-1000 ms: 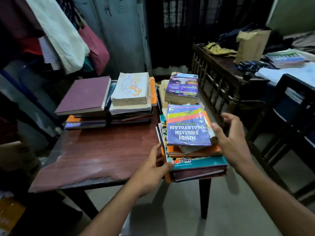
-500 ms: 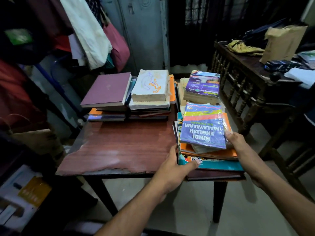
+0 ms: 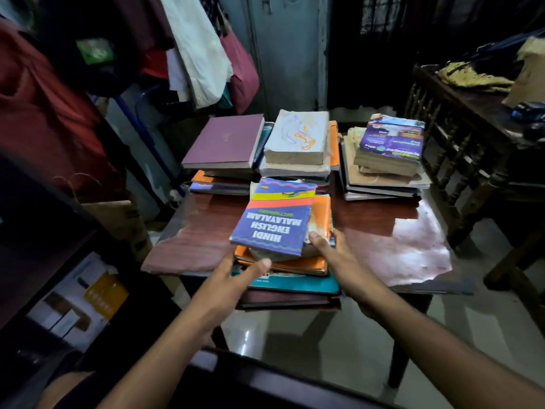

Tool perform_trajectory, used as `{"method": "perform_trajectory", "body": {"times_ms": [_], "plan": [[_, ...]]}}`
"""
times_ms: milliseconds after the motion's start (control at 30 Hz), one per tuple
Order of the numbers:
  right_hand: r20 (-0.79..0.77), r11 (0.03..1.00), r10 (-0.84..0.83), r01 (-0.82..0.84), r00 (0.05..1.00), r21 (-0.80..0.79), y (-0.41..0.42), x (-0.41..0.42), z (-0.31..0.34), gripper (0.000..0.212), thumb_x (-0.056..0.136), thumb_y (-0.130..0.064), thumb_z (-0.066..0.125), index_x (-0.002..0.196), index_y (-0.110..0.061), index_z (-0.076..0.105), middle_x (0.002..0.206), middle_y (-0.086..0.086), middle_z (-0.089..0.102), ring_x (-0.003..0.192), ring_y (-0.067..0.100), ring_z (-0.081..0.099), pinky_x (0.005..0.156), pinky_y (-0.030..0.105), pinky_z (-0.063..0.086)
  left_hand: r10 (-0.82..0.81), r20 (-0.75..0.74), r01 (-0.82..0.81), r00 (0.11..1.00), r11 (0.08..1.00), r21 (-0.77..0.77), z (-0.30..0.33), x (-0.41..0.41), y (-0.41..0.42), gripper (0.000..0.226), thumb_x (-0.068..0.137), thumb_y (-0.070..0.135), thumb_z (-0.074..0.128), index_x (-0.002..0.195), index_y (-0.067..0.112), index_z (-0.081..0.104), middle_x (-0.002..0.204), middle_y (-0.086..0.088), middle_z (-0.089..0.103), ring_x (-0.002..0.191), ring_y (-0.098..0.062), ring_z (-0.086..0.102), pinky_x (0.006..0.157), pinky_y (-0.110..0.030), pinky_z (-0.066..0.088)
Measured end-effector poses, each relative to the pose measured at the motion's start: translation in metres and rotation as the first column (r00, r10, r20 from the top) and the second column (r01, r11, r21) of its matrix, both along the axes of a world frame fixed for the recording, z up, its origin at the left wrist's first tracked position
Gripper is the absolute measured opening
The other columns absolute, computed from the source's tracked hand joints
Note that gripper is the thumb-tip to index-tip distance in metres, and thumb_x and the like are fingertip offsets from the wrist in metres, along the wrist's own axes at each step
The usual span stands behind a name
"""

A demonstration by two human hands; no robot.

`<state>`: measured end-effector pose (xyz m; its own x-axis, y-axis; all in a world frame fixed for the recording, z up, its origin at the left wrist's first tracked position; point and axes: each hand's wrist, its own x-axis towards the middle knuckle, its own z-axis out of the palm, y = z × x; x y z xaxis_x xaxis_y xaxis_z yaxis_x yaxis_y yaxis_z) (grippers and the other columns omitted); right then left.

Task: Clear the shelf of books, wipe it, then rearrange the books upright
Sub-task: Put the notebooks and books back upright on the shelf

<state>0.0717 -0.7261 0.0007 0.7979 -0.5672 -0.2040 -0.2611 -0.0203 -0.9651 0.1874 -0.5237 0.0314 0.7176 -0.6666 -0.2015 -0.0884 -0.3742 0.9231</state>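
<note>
While books are lying in flat piles across the wooden table [image 3: 413, 246], I am gripping a stack of books [image 3: 287, 261] at the centre of the frame, its near end jutting past the table's front edge. My left hand [image 3: 233, 286] is curling around the stack's lower left side, thumb pressing on the orange covers; my right hand [image 3: 333, 250] is clasping the right side, thumb resting by the top book. That top book, a blue dictionary [image 3: 272, 219], is lying face up with its title pointing away from me. Behind it, three more piles are sitting along the far edge: one topped by a maroon book [image 3: 224, 141] at upper centre-left, one topped by a thick pale book [image 3: 296, 137] at upper centre, and one topped by a purple book [image 3: 390, 140] at upper right. Clothes [image 3: 200, 48] are hanging at the upper left, and a dark wooden railing [image 3: 448, 137] is standing at the right.
</note>
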Motion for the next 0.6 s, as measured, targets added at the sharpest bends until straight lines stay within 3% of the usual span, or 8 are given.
{"method": "perform_trajectory", "body": {"times_ms": [67, 133, 233, 300, 367, 467, 533, 600], "plan": [[0.002, 0.999, 0.054, -0.054, 0.999, 0.004, 0.013, 0.02, 0.004, 0.088, 0.069, -0.09, 0.055, 0.139, -0.04, 0.036, 0.13, -0.013, 0.061, 0.117, 0.012, 0.061, 0.106, 0.038, 0.045, 0.018, -0.023, -0.019, 1.0, 1.0, -0.02, 0.012, 0.01, 0.017, 0.057, 0.086, 0.065, 0.064, 0.132, 0.032, 0.062, 0.126, 0.014, 0.069, 0.121, -0.007, 0.062, 0.113, -0.038, 0.04], [0.01, 0.994, 0.103, -0.103, 0.995, 0.024, 0.019, 0.032, 0.008, 0.067, 0.079, -0.078, 0.059, 0.13, -0.039, 0.041, 0.123, -0.016, 0.062, 0.111, 0.007, 0.062, 0.099, 0.032, 0.047, 0.108, -0.021, -0.109, 0.994, 0.991, -0.075, 0.028, 0.019, 0.026, 0.044, 0.097, 0.054, 0.055, 0.125, 0.023, 0.067, 0.117, 0.009, 0.074, 0.111, -0.008, 0.068, 0.098, -0.025, 0.049], [0.063, 0.998, 0.054, -0.051, 0.997, -0.048, 0.015, 0.04, 0.014, 0.07, 0.082, -0.069, 0.065, 0.137, -0.029, 0.047, 0.131, -0.012, 0.059, 0.116, 0.005, 0.058, 0.104, 0.032, 0.043, 0.282, 0.051, -0.278, 0.958, 0.958, -0.077, 0.043, 0.039, 0.02, 0.042, 0.1, 0.055, 0.049, 0.11, 0.021, 0.07, 0.103, 0.007, 0.077, 0.095, -0.009, 0.073, 0.075, -0.02, 0.055], [0.127, 0.982, 0.018, 0.007, 0.992, -0.188, 0.008, 0.041, 0.027, 0.057, 0.095, -0.048, 0.063, 0.143, -0.026, 0.044, 0.128, -0.017, 0.049, 0.12, 0.002, 0.047, 0.102, 0.026, 0.034, 0.264, 0.058, -0.264, 0.963, 0.965, -0.012, 0.049, 0.048, 0.011, 0.044, 0.096, 0.062, 0.051, 0.106, 0.023, 0.07, 0.102, 0.008, 0.077, 0.095, -0.01, 0.073, 0.089, -0.034, 0.058], [0.13, 0.97, 0.045, -0.012, 0.99, -0.243, 0.002, 0.042, 0.042, 0.036, 0.098, -0.045, 0.059, 0.13, -0.028, 0.053, 0.122, -0.02, 0.056, 0.116, 0.002, 0.051, 0.096, 0.025, 0.036, 0.204, 0.123, -0.214, 0.971, 0.974, 0.073, 0.045, 0.056, 0.0, 0.039, 0.093, 0.063, 0.057, 0.103, 0.028, 0.071, 0.101, 0.012, 0.076, 0.098, -0.011, 0.071, 0.097, -0.043, 0.054], [-0.001, 0.919, 0.162, -0.151, 0.987, -0.364, 0.006, 0.047, 0.051, 0.038, 0.099, -0.049, 0.054, 0.115, -0.018, 0.069, 0.112, -0.002, 0.069, 0.108, 0.019, 0.062, 0.091, 0.036, 0.045, 0.17, 0.346, -0.232, 0.923, 0.961, 0.148, 0.034, 0.053, -0.014, 0.038, 0.088, 0.059, 0.062, 0.102, 0.025, 0.072, 0.1, 0.012, 0.075, 0.1, -0.016, 0.069, 0.094, -0.042, 0.054], [-0.062, 0.868, 0.169, -0.179, 0.984, -0.462, 0.014, 0.05, 0.05, 0.034, 0.098, -0.047, 0.056, 0.119, -0.024, 0.07, 0.116, 0.002, 0.067, 0.114, 0.024, 0.058, 0.1, 0.04, 0.043, 0.109, 0.484, -0.236, 0.868, 0.949, 0.21, 0.03, 0.044, -0.02, 0.043, 0.076, 0.066, 0.058, 0.102, 0.032, 0.069, 0.104, 0.011, 0.074, 0.104, -0.021, 0.065, 0.092, -0.042, 0.053], [-0.069, 0.846, 0.168, -0.18, 0.983, -0.502, 0.021, 0.048, 0.053, 0.033, 0.098, -0.042, 0.059, 0.126, -0.028, 0.067, 0.124, 0.001, 0.066, 0.118, 0.022, 0.055, 0.106, 0.039, 0.04, 0.139, 0.451, -0.25, 0.881, 0.948, 0.196, 0.027, 0.035, -0.021, 0.041, 0.07, 0.067, 0.06, 0.099, 0.037, 0.062, 0.106, 0.013, 0.073, 0.104, -0.02, 0.064, 0.092, -0.042, 0.053]]}}
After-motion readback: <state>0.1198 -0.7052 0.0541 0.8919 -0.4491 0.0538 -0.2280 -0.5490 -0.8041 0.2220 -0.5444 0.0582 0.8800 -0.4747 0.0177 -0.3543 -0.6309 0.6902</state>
